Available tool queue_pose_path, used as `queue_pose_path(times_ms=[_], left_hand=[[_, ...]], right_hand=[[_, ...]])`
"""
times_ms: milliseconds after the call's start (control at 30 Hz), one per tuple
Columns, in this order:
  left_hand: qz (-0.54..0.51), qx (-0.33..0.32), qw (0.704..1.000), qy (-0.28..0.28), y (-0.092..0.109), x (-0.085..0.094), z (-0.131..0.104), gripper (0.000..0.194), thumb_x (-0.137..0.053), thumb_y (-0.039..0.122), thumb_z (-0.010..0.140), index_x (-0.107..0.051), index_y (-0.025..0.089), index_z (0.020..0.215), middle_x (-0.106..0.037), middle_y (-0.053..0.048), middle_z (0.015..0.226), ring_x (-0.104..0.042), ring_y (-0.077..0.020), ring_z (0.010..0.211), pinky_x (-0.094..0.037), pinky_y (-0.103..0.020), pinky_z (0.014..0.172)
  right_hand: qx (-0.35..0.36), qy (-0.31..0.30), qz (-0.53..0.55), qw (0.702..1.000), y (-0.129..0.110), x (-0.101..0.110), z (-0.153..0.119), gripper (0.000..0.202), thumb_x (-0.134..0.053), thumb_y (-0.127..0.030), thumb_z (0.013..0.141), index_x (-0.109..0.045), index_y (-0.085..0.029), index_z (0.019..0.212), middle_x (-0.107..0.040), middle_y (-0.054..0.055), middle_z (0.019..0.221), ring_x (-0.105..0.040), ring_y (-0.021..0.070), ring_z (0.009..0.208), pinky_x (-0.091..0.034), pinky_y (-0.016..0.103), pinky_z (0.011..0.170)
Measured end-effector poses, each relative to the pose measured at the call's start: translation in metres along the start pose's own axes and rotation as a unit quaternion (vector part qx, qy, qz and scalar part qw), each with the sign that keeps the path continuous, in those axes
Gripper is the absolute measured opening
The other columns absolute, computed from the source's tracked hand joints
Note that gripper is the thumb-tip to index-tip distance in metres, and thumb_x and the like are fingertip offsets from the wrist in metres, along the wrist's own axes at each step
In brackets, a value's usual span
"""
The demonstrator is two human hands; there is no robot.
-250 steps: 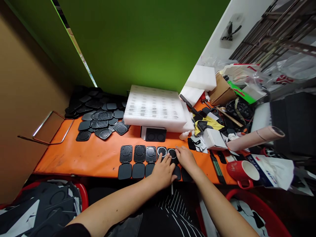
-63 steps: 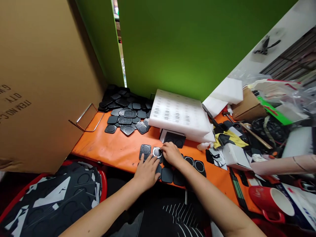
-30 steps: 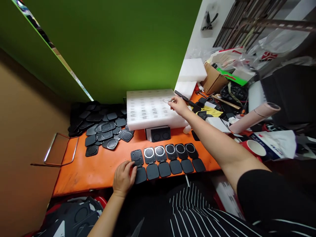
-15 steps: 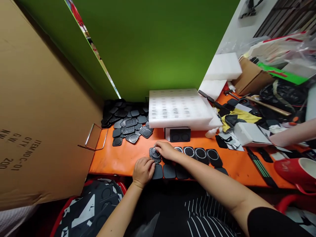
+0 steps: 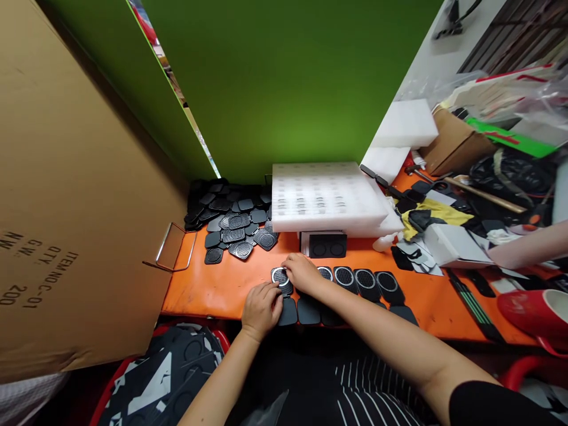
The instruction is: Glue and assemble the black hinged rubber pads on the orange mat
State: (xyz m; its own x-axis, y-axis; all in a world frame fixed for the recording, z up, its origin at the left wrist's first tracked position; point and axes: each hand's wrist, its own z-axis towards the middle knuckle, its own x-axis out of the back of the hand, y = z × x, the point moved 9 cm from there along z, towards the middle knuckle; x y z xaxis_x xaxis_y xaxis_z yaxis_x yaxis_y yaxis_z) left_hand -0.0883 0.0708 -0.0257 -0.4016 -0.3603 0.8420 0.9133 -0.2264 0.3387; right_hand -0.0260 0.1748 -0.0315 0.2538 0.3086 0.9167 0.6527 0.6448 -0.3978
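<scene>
At the left end of a row of black hinged pads, a black gridded pad [image 5: 286, 289] lies on the table with a pale ring [image 5: 276, 278] flat on its face. My right hand [image 5: 302, 274] is closed at the ring's upper right edge, fingertips pressed on it. Curled at the lower left, my left hand [image 5: 261, 309] touches the pad's edge with fingers and thumb together. Along the row to the right, more gridded pads [image 5: 366, 283] carry pale rings, each with a plain black flap [image 5: 308, 311] toward me. My right forearm hides part of the row.
A heap of black pads [image 5: 239, 222] lies at the back left beside a wire stand [image 5: 173, 251]. White foam sheets [image 5: 328, 222] stand behind the row, with a dark two-circle sheet [image 5: 327, 246] under them. A cardboard box [image 5: 80, 177] borders the left; a red mug [image 5: 523, 310] and clutter lie right.
The pale ring, tilted or covered by my fingers before, now lies flat on the leftmost gridded pad. My right fingers have shifted slightly to its right edge. The whole view has moved a little.
</scene>
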Motion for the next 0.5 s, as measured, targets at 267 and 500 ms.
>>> queue_pose_path(times_ms=[267,500], left_hand=[[-0.007,-0.011,1.0,-0.011,0.001,0.0,0.002,0.015,-0.052,0.022,0.084,-0.06,0.019,0.096,-0.068,-0.007,0.104,-0.06,-0.0249,0.099,-0.045,-0.041,0.087],[0.01,-0.035,0.999,0.012,0.002,0.001,-0.001,0.016,-0.053,0.023,0.084,-0.061,0.018,0.097,-0.068,-0.007,0.104,-0.061,-0.0253,0.098,-0.045,-0.041,0.087]], right_hand=[[0.027,0.09,0.034,0.995,0.003,0.018,-0.023,0.019,-0.05,-0.017,0.084,-0.066,-0.019,0.094,-0.061,0.007,0.095,-0.051,0.0211,0.094,-0.04,0.034,0.087],[-0.256,0.367,0.143,0.883,0.138,0.066,-0.086,0.031,-0.051,-0.027,0.079,-0.056,-0.014,0.107,-0.056,0.014,0.105,-0.055,0.0253,0.094,-0.043,0.039,0.086]])
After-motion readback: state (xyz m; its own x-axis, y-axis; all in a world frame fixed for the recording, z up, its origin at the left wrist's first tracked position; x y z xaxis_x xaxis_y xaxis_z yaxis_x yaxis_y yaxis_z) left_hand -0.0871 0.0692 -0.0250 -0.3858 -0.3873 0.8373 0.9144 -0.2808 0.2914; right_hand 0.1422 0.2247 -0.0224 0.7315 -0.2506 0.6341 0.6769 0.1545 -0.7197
